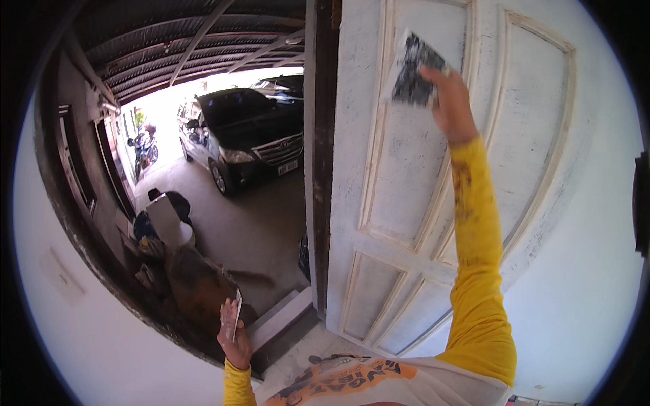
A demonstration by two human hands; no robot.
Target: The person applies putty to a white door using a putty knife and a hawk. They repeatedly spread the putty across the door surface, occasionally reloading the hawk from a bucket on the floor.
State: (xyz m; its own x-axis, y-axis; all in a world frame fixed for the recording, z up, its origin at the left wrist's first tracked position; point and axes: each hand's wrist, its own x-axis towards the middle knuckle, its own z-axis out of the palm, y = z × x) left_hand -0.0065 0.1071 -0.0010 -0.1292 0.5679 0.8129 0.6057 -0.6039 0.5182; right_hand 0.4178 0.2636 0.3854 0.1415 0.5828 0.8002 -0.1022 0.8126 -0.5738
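Note:
My right hand [453,108] is raised high and closed on a broad putty knife [413,71]. Its wide blade is smeared dark and white and lies over an upper panel of the white panelled door [420,159]; whether it touches the surface I cannot tell. Low on the left, my left hand [234,342] grips a thin flat plate [237,314], seen nearly edge-on, with whitish smears on the fingers. The door's raised mouldings look tan and worn, and its panels carry patchy white coating.
Through the doorway stand a dark car [250,132] and a motorcycle [143,147] under a metal roof. A white container [181,233] and a brown, stained board-like thing [196,281] sit just outside. A raised step [281,318] crosses the threshold. White walls flank the opening.

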